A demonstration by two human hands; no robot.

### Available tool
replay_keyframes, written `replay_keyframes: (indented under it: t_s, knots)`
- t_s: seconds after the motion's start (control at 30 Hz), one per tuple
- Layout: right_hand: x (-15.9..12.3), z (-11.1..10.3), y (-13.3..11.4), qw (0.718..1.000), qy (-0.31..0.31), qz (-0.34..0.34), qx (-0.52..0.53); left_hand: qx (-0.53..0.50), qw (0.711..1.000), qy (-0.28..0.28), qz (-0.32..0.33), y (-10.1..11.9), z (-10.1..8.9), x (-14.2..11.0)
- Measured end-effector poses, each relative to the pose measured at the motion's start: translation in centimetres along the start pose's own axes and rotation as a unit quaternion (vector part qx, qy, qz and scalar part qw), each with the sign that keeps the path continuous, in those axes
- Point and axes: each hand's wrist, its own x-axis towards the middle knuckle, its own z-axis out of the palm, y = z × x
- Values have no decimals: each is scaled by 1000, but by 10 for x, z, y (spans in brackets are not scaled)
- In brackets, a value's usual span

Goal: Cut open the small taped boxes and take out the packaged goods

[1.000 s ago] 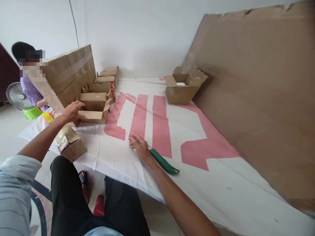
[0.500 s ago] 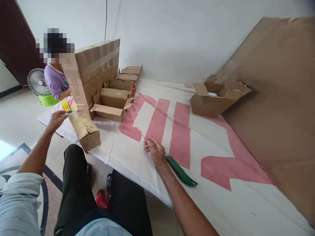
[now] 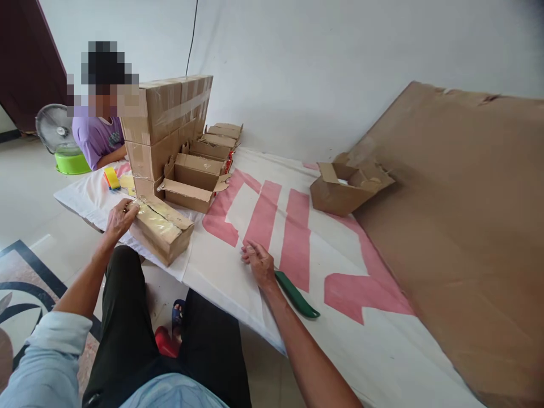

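My left hand (image 3: 121, 219) is at the near-left end of a closed cardboard box (image 3: 168, 232), its fingers curled over the top edge. Shiny clear tape covers the box top, and a dark seam runs along it. My right hand (image 3: 259, 263) rests on the cloth-covered table with loosely bent fingers, and I see nothing held in it. A knife with a green handle (image 3: 297, 294) lies by my right wrist; its blade is mostly hidden beneath the hand. A yellow tape roll (image 3: 111, 178) lies beyond my left hand.
Taped boxes (image 3: 165, 113) stand stacked at the back left, beside a row of open boxes (image 3: 191, 178). Another open box (image 3: 340, 190) leans against a large cardboard sheet (image 3: 471, 226) on the right. A person in a purple shirt (image 3: 96, 136) sits behind the stack, near a fan (image 3: 55, 130).
My left hand has moved right, from near the tape roll onto the box end. The closed box has shifted right and turned slightly. My right hand stays beside the knife.
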Motion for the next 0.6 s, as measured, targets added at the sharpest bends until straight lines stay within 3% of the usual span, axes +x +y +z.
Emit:
replay_keyframes:
  t_s: [0.13,0.3,0.47,0.6]
  knots:
    - [-4,5,-12,1000,4,-4,4,22,999,-17,42,24,23,-53]
    - [-28,17,-43,997,-25,-30,68,-99,987,-78,102,45,43,-101]
    - [-47,23,-67,994,-31,-90,54,-195,960,-164,114,47,40,-94]
    - [-49,23,-69,995,-31,-79,47,-228,949,-196,96,42,41,-77]
